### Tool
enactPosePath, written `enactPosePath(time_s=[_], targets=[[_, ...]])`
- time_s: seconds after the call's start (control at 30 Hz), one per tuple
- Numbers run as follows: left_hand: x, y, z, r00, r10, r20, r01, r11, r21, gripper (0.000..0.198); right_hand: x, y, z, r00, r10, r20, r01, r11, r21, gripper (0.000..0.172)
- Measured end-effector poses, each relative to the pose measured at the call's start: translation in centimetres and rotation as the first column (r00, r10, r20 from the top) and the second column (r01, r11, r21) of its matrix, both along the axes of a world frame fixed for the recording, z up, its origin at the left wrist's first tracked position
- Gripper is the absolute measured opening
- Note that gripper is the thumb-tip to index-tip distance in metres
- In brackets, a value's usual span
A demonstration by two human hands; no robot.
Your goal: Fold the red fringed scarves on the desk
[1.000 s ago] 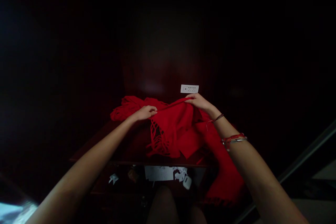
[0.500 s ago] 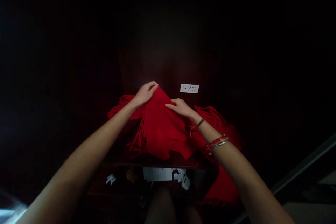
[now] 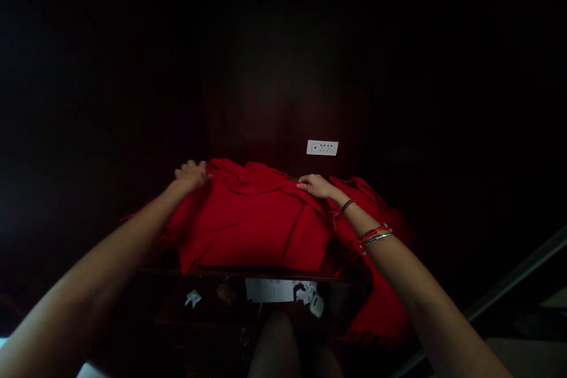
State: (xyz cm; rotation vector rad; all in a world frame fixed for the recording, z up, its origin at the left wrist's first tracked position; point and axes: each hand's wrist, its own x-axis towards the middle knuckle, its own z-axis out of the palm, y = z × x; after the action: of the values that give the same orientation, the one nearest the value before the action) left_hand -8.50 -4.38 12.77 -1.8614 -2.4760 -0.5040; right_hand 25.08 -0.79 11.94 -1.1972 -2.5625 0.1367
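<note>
A red fringed scarf [image 3: 257,227] lies spread and wrinkled on a dark tabletop, with a fold running along its far side. At its far left edge is my left hand [image 3: 192,175], slightly blurred, fingers apart, resting on or just over the cloth. My right hand [image 3: 315,185] pinches the scarf's far edge near the right, thumb against the fingers. Fringe shows below my left forearm. More red cloth [image 3: 378,301] hangs down at the right, partly behind my right forearm.
A white power socket [image 3: 322,147] is set in the dark panel behind the cloth. Below the tabletop, an open shelf holds paper [image 3: 270,290], crumpled white scraps [image 3: 192,298] and a small white case [image 3: 316,305]. My knee [image 3: 275,342] is close below.
My left hand has moved left and nearer from the raised corner it gripped. The scarf now spreads wider to the left and lies flatter. My right hand has shifted slightly right.
</note>
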Motion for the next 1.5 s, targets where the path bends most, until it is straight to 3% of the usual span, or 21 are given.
enactPosePath(time_s=[0.03,0.07,0.1,0.13,0.17,0.27,0.43,0.53,0.67,0.83,0.97,1.13,1.27,1.33,1.43,1.5], targets=[[2.6,0.2,-1.2,0.992,-0.127,0.0,0.127,0.992,-0.012,0.057,-0.7,-0.2,-0.1,0.998,0.033,-0.051,-0.033,0.999,0.0,0.024],[5.2,0.4,-2.4,0.933,-0.359,0.021,0.359,0.933,0.019,0.059,-1.3,-0.4,-0.1,0.993,0.069,-0.092,-0.07,0.998,-0.005,0.024],[7.7,0.5,-3.4,0.831,-0.555,0.049,0.551,0.831,0.068,0.061,-1.8,-0.6,-0.1,0.987,0.106,-0.119,-0.109,0.994,-0.017,0.024],[9.9,0.6,-4.2,0.734,-0.675,0.076,0.664,0.737,0.128,0.061,-2.2,-0.7,0.0,0.981,0.138,-0.134,-0.143,0.989,-0.031,0.024],[11.5,0.8,-4.7,0.675,-0.728,0.12,0.705,0.684,0.188,0.055,-2.3,-0.9,0.2,0.977,0.16,-0.141,-0.167,0.985,-0.042,0.025],[13.6,1.1,-5.1,0.613,-0.757,0.226,0.691,0.652,0.312,0.03,-1.5,-1.4,0.7,0.975,0.183,-0.125,-0.189,0.981,-0.038,0.034],[11.8,0.9,-3.2,0.616,-0.773,0.153,0.63,0.6,0.492,0.023,0.7,-2.2,0.2,0.988,0.154,0.032,-0.155,0.987,0.037,0.061],[11.4,0.3,-2.1,0.631,-0.767,0.115,0.622,0.59,0.515,0.023,0.8,-2.7,-0.8,0.997,0.045,0.059,-0.054,0.986,0.161,0.043],[11.8,-0.8,-0.8,0.635,-0.77,0.058,0.675,0.589,0.445,0.025,0.7,-2.9,-2.1,0.998,-0.052,-0.024,0.057,0.965,0.255,0.028],[10.9,-1.4,-0.4,0.555,-0.814,-0.172,0.83,0.526,0.188,0.027,2.5,-2.4,-3.1,0.991,-0.107,-0.084,0.121,0.975,0.186,0.031],[8.9,-0.8,-1.4,0.615,-0.762,-0.203,0.788,0.595,0.157,0.028,4.6,-1.8,-3.7,0.99,-0.126,-0.055,0.132,0.984,0.121,0.026],[6.6,-0.1,-3.0,0.68,-0.712,-0.173,0.725,0.688,0.02,0.026,6.5,-1.0,-3.8,0.965,-0.24,0.104,0.229,0.967,0.11,0.026],[4.4,0.5,-2.9,0.718,-0.662,-0.216,0.672,0.74,-0.036,0.027,7.2,-0.8,-4.3,0.944,-0.137,0.299,0.136,0.99,0.027,0.017],[2.7,0.8,-2.4,0.787,-0.561,-0.257,0.576,0.817,-0.023,0.028,7.3,-0.8,-4.9,0.928,-0.111,0.356,0.117,0.993,0.004,0.013],[-0.2,1.1,-1.7,0.911,-0.32,-0.262,0.329,0.944,-0.008,0.031,7.8,-0.4,-5.7,0.925,-0.172,0.338,0.16,0.985,0.064,0.012],[-1.8,1.1,-1.5,0.962,-0.163,-0.219,0.16,0.987,-0.034,0.033,8.2,0.1,-5.8,0.93,-0.214,0.298,0.193,0.976,0.099,0.014]])
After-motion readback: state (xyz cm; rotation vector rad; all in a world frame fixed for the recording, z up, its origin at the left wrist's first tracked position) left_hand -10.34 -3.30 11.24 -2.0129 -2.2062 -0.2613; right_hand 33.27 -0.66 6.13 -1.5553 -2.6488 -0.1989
